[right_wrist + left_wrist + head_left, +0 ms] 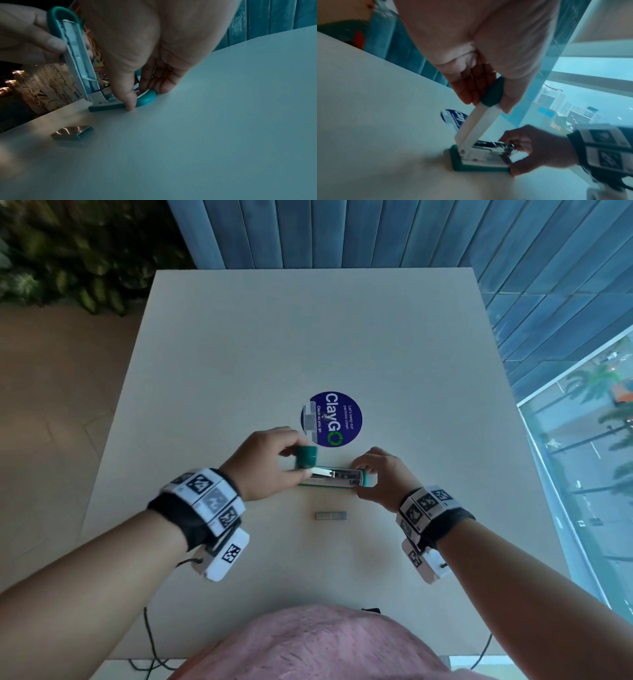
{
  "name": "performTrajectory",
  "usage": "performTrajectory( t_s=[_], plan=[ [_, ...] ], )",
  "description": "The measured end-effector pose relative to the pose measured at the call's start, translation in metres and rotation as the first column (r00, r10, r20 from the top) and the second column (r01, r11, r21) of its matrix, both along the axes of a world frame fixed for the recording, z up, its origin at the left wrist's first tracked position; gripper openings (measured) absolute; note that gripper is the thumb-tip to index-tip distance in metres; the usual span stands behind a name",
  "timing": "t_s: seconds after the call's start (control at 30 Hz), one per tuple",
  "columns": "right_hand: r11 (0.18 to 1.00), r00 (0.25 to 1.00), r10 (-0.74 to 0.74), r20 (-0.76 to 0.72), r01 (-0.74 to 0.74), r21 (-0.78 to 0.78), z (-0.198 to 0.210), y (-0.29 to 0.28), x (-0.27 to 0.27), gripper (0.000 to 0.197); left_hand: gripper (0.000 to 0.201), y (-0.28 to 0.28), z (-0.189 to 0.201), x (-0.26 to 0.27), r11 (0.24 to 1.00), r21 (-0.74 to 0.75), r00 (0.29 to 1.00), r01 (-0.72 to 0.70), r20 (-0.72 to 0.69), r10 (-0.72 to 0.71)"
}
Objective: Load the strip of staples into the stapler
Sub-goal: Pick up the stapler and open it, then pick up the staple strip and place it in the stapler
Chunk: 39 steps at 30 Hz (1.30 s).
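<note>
Two hands work at the centre of the head view, on a pale, smooth, matte square table [239, 354] with bare surface all round them; its far edge meets blue ribbed panelling at the top of the frame, its right edge runs beside a window, and the near edge sits at the bottom by a pink garment. White-and-teal plastic stapler [337, 478], long and narrow, lies flat on its teal base just below a round blue "ClayGo" sticker [331, 419] with patches of clear tape. Left hand [263, 462] pinches the rounded teal tip of the stapler's white top arm [479, 124], thumb on one side, fingers on the other; the arm stands swung up on its hinge, steeply tilted, leaving the metal magazine channel exposed. Right hand [380, 477] holds the stapler's front end, thumb against the near side of the base, fingers curled over the far side, tips touching the table. Short strip of staples [331, 515], silvery, shiny, U-section, lies loose on the table near the stapler, toward the lower centre, untouched, open surface around it.
</note>
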State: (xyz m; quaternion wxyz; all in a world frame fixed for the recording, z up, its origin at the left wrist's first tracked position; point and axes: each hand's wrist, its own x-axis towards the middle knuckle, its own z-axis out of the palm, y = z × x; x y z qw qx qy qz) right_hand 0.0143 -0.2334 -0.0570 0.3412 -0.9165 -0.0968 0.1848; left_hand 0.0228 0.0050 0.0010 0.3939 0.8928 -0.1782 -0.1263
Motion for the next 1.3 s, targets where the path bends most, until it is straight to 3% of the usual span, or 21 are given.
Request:
performTrajectory(
  t_s=[0.2,0.33,0.47,0.7,0.87,0.97,1.13,1.3],
  plan=[
    [1.0,1.0,-0.006,0.017,0.006,0.017,-0.002,0.001,-0.005,0.032,0.024,0.06,-0.013,-0.01,0.975,0.131,0.983,-0.179,-0.024,0.183],
    [1.0,1.0,-0.002,0.028,0.002,-0.001,-0.002,0.002,-0.006,0.033,0.023,0.075,-0.038,-0.011,0.958,0.236,0.979,-0.163,-0.079,0.186],
    [0.999,0.997,-0.047,0.06,0.047,0.002,-0.005,0.002,-0.013,0.036,0.022,0.075,-0.055,-0.017,0.957,0.214,0.976,-0.194,-0.057,0.211],
    [0.967,0.956,-0.255,0.146,0.252,0.038,-0.012,0.002,-0.054,0.029,0.023,0.077,-0.061,-0.019,0.959,0.19,0.973,-0.211,-0.049,0.224],
    [0.999,0.983,-0.014,0.182,0.021,-0.039,-0.019,0.018,-0.092,0.044,0.024,0.077,-0.062,-0.022,0.958,0.176,0.971,-0.227,-0.04,0.237],
    [0.989,0.978,0.048,0.205,-0.019,-0.143,-0.022,0.026,-0.096,0.05,0.025,0.076,-0.062,-0.024,0.955,0.174,0.968,-0.239,-0.035,0.248],
    [0.989,0.953,0.025,0.303,0.021,-0.149,-0.02,0.035,-0.091,0.019,0.025,0.075,-0.061,-0.025,0.957,0.169,0.969,-0.236,-0.03,0.244],
    [0.992,0.966,0.065,0.251,-0.035,-0.123,-0.012,0.035,-0.091,0.006,0.025,0.076,-0.061,-0.025,0.957,0.172,0.97,-0.233,-0.027,0.241]
  ],
)
